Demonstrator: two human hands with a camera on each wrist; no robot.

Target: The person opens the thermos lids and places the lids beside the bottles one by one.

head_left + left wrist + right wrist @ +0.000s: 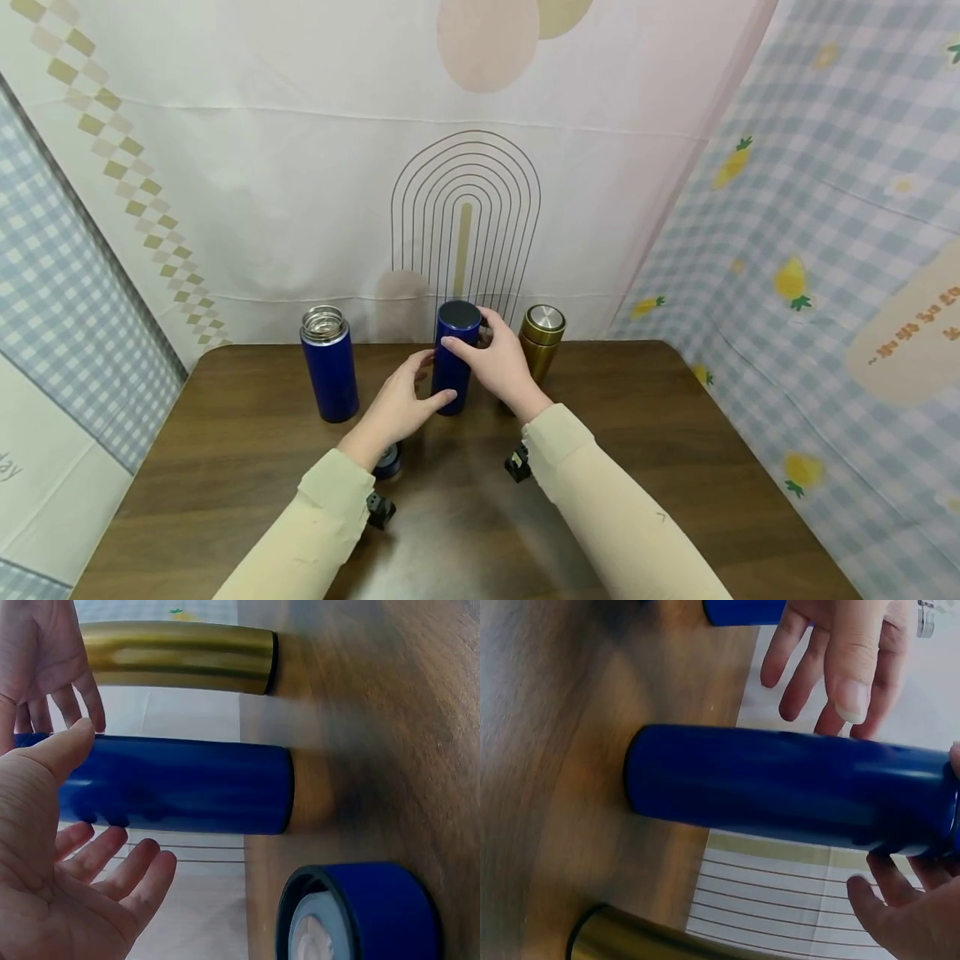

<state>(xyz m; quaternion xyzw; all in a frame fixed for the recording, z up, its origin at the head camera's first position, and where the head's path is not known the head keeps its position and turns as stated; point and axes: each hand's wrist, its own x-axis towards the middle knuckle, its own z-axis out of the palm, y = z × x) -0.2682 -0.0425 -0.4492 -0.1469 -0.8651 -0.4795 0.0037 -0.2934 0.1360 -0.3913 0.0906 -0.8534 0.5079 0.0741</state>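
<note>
A dark blue thermos flask with a black-topped lid stands nearly upright in front of me; I cannot tell if its base touches the table. My right hand grips it near the top, thumb in front and fingers behind. Lower down, my left hand is held beside the flask, thumb and fingers spread loosely about it without gripping. In the left wrist view, a loose blue lid lies on the table below that hand. A second blue flask, its steel mouth uncovered, stands at the left.
Just right of the held flask, partly behind my right hand, stands a gold flask with a steel-topped lid. The brown wooden table meets a printed cloth backdrop behind, with checked cloth at the right.
</note>
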